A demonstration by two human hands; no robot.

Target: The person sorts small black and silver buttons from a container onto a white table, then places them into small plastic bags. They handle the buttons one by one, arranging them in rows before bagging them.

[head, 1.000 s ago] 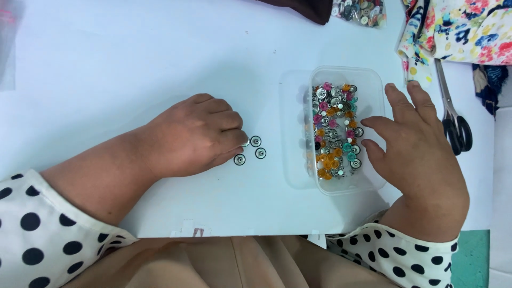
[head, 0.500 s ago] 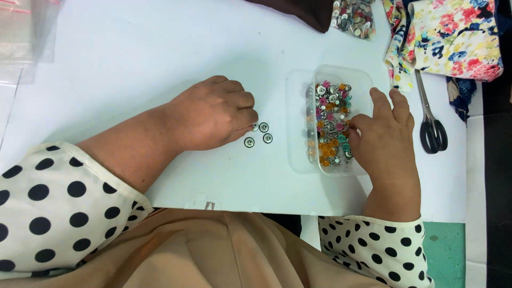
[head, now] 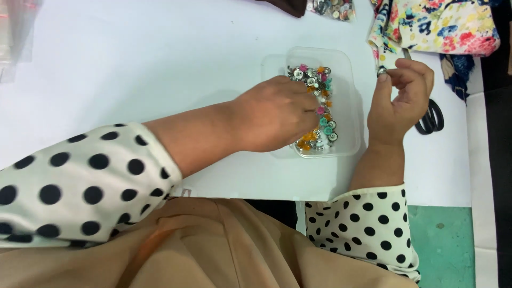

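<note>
A clear plastic tub (head: pixel 349 106) on the white table (head: pixel 133 64) holds a pile of small buttons (head: pixel 319 80) in silver, pink, orange and teal. My left hand (head: pixel 274 114) reaches across into the tub, its fingertips down among the buttons; whether they pinch one is hidden. To the right of the tub, my right hand (head: pixel 397 101) is raised off the table. It pinches one small silver button (head: pixel 381 71) between thumb and fingertips. Both arms wear white sleeves with black dots.
Black-handled scissors (head: pixel 433 118) lie just right of my right hand, partly behind it. Floral fabric (head: pixel 442 24) is heaped at the top right. A clear bag of more buttons (head: pixel 330 8) and dark cloth (head: pixel 290 5) lie at the top edge. A clear plastic bag (head: pixel 16 32) is at far left.
My left hand left the three ring-shaped buttons on the table and moved right into the tub. My right hand lifted out of the tub with one silver button.
</note>
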